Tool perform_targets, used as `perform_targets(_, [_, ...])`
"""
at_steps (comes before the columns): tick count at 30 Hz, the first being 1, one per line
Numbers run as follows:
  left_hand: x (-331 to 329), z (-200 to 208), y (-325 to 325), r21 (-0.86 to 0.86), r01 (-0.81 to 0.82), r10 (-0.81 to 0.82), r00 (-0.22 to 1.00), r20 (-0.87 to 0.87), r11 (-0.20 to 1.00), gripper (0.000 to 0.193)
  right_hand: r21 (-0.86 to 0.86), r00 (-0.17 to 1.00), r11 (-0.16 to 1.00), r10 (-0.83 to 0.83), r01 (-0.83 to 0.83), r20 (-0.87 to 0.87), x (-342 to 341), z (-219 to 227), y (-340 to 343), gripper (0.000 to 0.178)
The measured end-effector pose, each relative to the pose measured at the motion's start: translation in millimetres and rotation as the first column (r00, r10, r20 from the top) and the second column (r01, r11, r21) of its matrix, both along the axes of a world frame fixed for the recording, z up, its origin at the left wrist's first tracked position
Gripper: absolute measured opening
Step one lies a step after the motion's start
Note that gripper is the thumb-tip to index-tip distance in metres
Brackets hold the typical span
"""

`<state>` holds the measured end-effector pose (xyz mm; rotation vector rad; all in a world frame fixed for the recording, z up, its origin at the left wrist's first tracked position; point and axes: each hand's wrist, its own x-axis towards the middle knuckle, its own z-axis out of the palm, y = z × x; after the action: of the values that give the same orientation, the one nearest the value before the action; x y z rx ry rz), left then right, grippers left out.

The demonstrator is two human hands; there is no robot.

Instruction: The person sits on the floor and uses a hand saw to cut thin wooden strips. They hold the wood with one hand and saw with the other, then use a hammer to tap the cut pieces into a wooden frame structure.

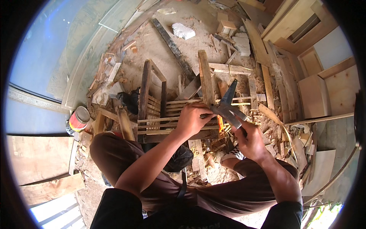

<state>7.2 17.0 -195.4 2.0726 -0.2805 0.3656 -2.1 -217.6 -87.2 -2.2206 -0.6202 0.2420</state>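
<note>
A small wooden frame (207, 84) with upright posts and thin slats (167, 121) stands in front of my crossed legs. My left hand (192, 119) is at its right post, thumb and fingers pinched together; what they hold, if anything, is too small to make out. My right hand (250, 142) is closed round a hammer (227, 100) with a dark metal head, one end tapering like a blade. Its head is close beside my left fingertips and overlaps the post; whether they touch, I cannot tell. Most of the handle is hidden by my right hand.
Wood scraps and shavings (274, 126) litter the ground. A dark beam (173, 47) and a white chunk (183, 31) lie beyond the frame. A red-banded can (79, 119) stands at left. Boards and panels (314, 95) lean at right. A black bag (129, 100) lies left of the frame.
</note>
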Motion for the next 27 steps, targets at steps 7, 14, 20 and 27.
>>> perform_targets(7, [-1.9, -0.3, 1.2, 0.005, 0.012, -0.012, 0.999, -0.033, 1.0, 0.012, -0.056, 0.987, 0.997, -0.063, 0.055, -0.15, -1.6, 6.6, 6.2, 0.034])
perform_targets(14, [-0.6, -0.6, -1.2, -0.036, 0.001, -0.002, 1.0, -0.013, 0.999, 0.009, 0.045, 0.999, 0.998, -0.052, 0.052, -0.01, -6.4, 2.2, -0.3, 0.037])
perform_targets(20, [-2.8, 1.5, 1.5, 0.038, 0.004, -0.001, 0.998, -0.06, 0.999, 0.014, -0.013, 0.997, 0.998, -0.059, 0.058, -0.057, -3.9, 2.9, 5.1, 0.038])
perform_targets(27, [-2.0, -1.4, 0.9, -0.006, 0.002, -0.002, 0.998, -0.057, 1.0, 0.01, 0.048, 0.998, 0.998, -0.043, 0.041, 0.042, -3.8, 5.2, 2.8, 0.039])
